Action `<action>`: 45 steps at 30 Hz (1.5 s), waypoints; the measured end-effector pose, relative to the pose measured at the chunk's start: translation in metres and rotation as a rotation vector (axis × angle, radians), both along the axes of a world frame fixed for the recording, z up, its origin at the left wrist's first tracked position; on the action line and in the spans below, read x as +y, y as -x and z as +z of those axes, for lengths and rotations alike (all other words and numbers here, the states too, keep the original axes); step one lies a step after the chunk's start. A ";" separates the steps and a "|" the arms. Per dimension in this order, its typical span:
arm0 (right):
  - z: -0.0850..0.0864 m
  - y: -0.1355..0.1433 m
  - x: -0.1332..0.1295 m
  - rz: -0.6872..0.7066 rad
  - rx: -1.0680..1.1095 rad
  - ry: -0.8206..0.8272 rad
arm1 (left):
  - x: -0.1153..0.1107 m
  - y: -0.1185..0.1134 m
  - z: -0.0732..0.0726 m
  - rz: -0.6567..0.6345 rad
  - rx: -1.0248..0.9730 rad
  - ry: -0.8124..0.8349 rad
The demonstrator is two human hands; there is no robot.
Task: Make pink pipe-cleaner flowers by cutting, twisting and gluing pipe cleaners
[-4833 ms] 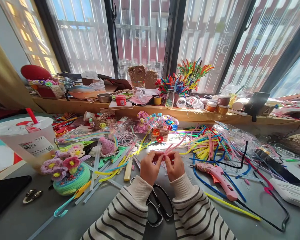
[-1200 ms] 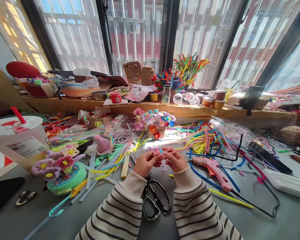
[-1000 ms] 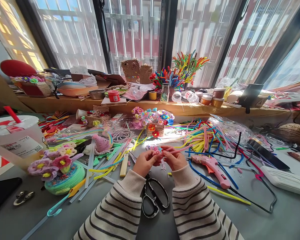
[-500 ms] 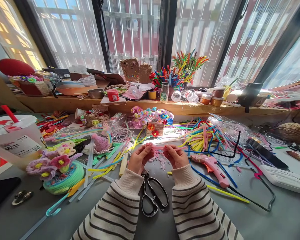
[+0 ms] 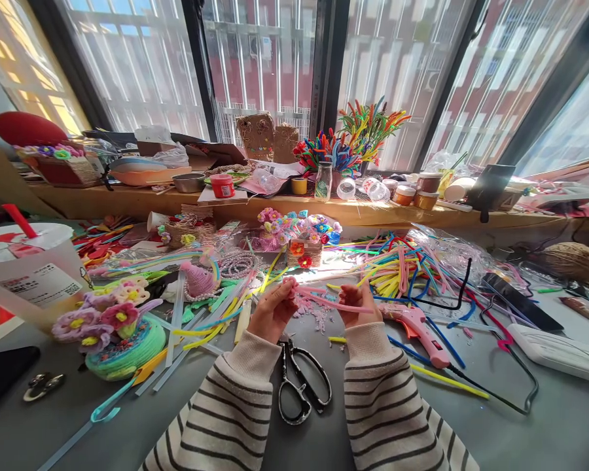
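Behind the table (image 5: 495, 435), saw barred windows (image 5: 260, 65) and a crowded tan ledge (image 5: 255, 212) running along the far edge. Went then to the head view, the only one given. Found the left hand (image 5: 269, 311) pinched at the fingertips on the curled end of a pink pipe cleaner (image 5: 326, 300), lifted above the middle of the table. Saw the right hand (image 5: 360, 311) apart from the left, with fingers loosely bent and the other end lying across them; could not tell if truly gripped. Could not count the strands between for sure.

Noticed pink scraps (image 5: 319, 320) on the table between the hands, scissors (image 5: 300, 391) with black handles toward the near edge, a pink glue gun (image 5: 425, 333) just beside the right hand, and a bright heap of pipe cleaners (image 5: 402, 275) toward the far right corner.

For good handling, seemed best to hold the curl firmly but without crushing, and to set the right fingertips closer to the curl before any bending, for better control. Seemed wise also to guide the loose length evenly, without sharp kinks, and well clear of the glue gun.
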State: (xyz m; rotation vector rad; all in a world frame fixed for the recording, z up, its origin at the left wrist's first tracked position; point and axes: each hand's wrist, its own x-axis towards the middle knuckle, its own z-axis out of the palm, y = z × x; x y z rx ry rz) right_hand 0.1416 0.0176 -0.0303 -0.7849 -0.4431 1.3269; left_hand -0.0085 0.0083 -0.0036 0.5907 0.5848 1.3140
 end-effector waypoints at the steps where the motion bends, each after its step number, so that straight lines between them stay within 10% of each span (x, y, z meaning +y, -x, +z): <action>1: 0.000 0.001 0.000 0.032 -0.034 -0.016 | 0.000 -0.001 0.000 -0.031 0.013 -0.013; 7: 0.009 0.018 -0.011 0.277 -0.266 -0.194 | -0.003 -0.004 0.001 -0.035 0.141 -0.054; 21: 0.008 0.026 -0.019 0.234 -0.778 -0.348 | 0.000 -0.004 -0.005 0.158 0.329 -0.025; 45: 0.009 0.023 -0.020 0.125 -0.692 -0.313 | 0.000 -0.006 -0.005 0.038 0.327 -0.026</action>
